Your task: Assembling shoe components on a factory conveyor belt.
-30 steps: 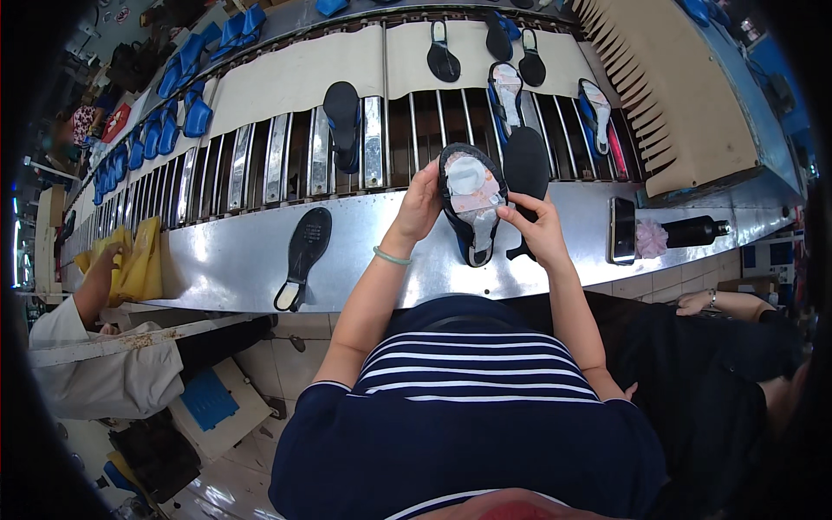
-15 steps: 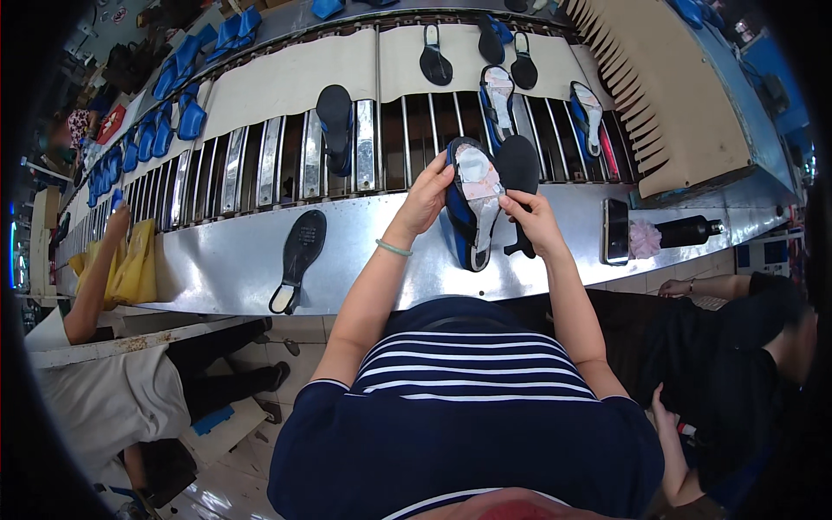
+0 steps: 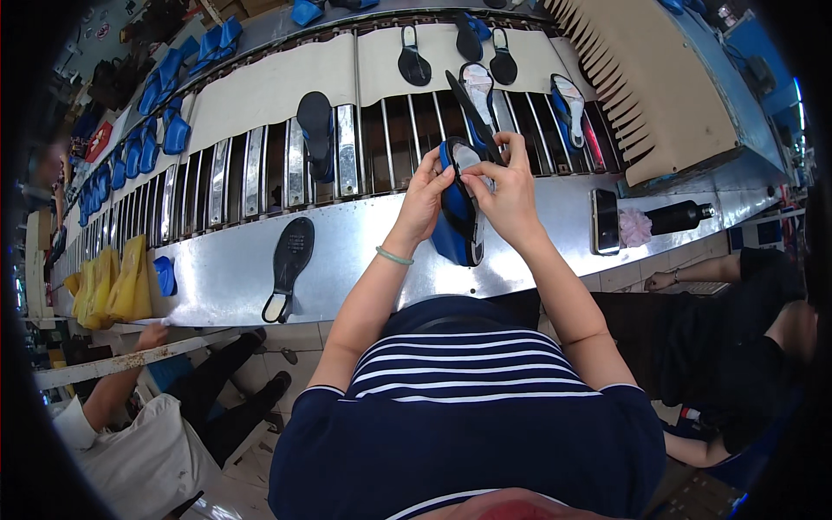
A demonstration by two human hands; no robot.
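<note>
Blue-and-black sandal upper (image 3: 457,203), pale underside (image 3: 464,155) exposed: yr L hand (image 3: 420,204) grips it over shiny metal bench (image 3: 373,251); yr R hand (image 3: 508,198) touches underside, grasping flat black sole (image 3: 469,104) edge-on. Steel-slat conveyor (image 3: 253,173) beyond; pale-shirted co-worker (image 3: 156,446) L.

This is a shoe factory workshop, as shown by the slatted conveyor (image 3: 347,147) just beyond the fingers (image 3: 515,149), black shoe soles (image 3: 414,67) upon it, and blue shoe lasts (image 3: 133,156) far to their left.
</note>
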